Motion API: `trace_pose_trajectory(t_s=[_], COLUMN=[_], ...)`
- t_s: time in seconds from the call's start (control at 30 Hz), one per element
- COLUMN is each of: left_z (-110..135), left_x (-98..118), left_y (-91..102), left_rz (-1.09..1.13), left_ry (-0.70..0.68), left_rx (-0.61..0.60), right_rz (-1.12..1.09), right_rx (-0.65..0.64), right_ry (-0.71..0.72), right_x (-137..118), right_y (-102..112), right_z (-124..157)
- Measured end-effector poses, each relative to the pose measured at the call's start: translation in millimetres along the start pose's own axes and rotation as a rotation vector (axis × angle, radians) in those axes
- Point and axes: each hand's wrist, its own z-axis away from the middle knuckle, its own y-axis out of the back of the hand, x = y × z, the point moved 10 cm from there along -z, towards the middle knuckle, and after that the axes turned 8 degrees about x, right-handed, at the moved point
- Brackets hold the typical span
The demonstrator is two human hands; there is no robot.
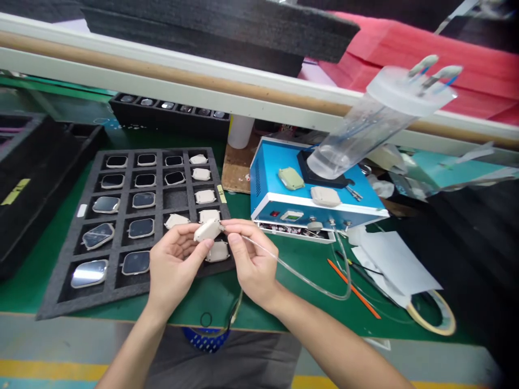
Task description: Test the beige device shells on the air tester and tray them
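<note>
My left hand point(178, 256) is closed around a cream-white watch case point(207, 230), thumb on its near face. Facing it, my right hand point(253, 256) pinches the end of a clear thin tube point(295, 273) against the right edge of the case. Whether the tube tip enters the case is hidden by my fingers. The tube loops back to the front of a blue machine point(275, 162). Beneath my hands lies a dark foam tray point(65, 281), its compartments holding dark-screened watch faces point(138, 263) at left and cream cases point(205, 196) at right.
On the blue machine rest a greenish case point(291, 178), a cream case point(325, 196) and a tilted clear cylinder point(357, 129). An orange stick point(354, 289), white paper point(399, 265) and a tape roll point(444, 319) lie right. A white shelf rail point(170, 70) crosses above; black boxes point(24, 216) stand left.
</note>
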Motion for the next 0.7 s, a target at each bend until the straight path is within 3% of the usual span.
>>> trace_pose_trajectory(t_s=[0.7], left_z=[1.6], left_x=[-0.2], left_y=[-2.2], left_rz=[0.018], left_ry=[0.008], left_rx=[-0.025], right_rz=[-0.065], right_rx=[-0.008], right_ry=[-0.046], right_x=[4.0], right_y=[-1.1], right_z=[2.2])
